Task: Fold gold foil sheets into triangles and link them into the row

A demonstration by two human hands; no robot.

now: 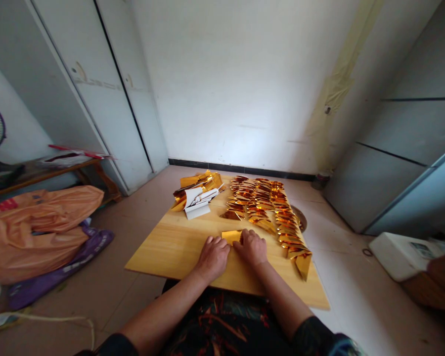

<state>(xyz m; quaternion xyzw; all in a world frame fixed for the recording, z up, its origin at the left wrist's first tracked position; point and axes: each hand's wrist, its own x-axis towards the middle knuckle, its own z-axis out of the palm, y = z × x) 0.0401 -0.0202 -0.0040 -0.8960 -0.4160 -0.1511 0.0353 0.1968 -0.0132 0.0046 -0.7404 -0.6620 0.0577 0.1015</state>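
Patterned cloth on the lap sits at 6 o'clock, with both forearms reaching over it onto the board. Left hand and right hand lie knuckles up, side by side, fingers curled down and pressing a gold sheet. That sheet pokes out at 12 o'clock from the fingertips, its long axis running 9 to 3, both hands equally near. Folded gold pieces run from 12 to 3 o'clock, close by the right hand. A foil stack lies at 11. Bare board opens toward 9 o'clock.
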